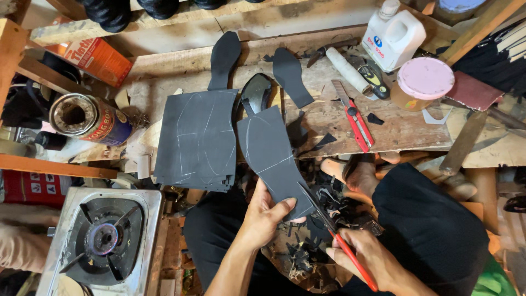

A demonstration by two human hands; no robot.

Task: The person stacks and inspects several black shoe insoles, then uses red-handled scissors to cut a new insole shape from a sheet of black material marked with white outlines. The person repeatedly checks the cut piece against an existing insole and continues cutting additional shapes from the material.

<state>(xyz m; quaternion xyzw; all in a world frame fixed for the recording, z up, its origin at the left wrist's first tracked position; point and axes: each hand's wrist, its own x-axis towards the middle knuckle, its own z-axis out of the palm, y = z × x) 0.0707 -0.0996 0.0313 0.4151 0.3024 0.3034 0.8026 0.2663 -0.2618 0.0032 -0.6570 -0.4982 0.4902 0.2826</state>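
Note:
My left hand (267,215) grips the near end of a dark grey rubber sheet piece (272,153) marked with white chalk sole outlines. My right hand (366,256) holds red-handled scissors (335,230), whose blades meet the sheet's lower right edge. A stack of several more chalk-marked dark sheets (196,140) lies to the left on the wooden bench (405,131). Cut black sole shapes (292,74) lie further back on the bench. Black offcuts (312,241) litter the area under my hands.
A red utility knife (355,118), a pink-lidded jar (423,81), a white plastic jug (393,35) and a file (463,143) sit on the bench's right. An open glue tin (87,118) lies at left. A gas stove (104,235) stands at lower left.

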